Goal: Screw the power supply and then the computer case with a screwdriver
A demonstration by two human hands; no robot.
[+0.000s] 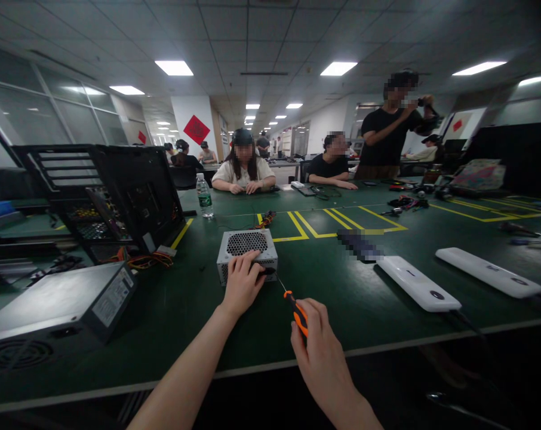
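A small grey computer power supply with a honeycomb grille on top sits on the green table in front of me. My left hand grips its near side, fingers bent over the top edge and front face. A dark part shows by the fingertips; whether it belongs to the power supply I cannot tell. My right hand is closed around the orange and black handle of a screwdriver. Its thin shaft points up and left, with the tip close to the power supply's right front corner; contact is unclear.
Left stand an open black computer case and a larger power supply. A water bottle is behind. To the right lie two white devices and a dark pixelated object. People are across the table.
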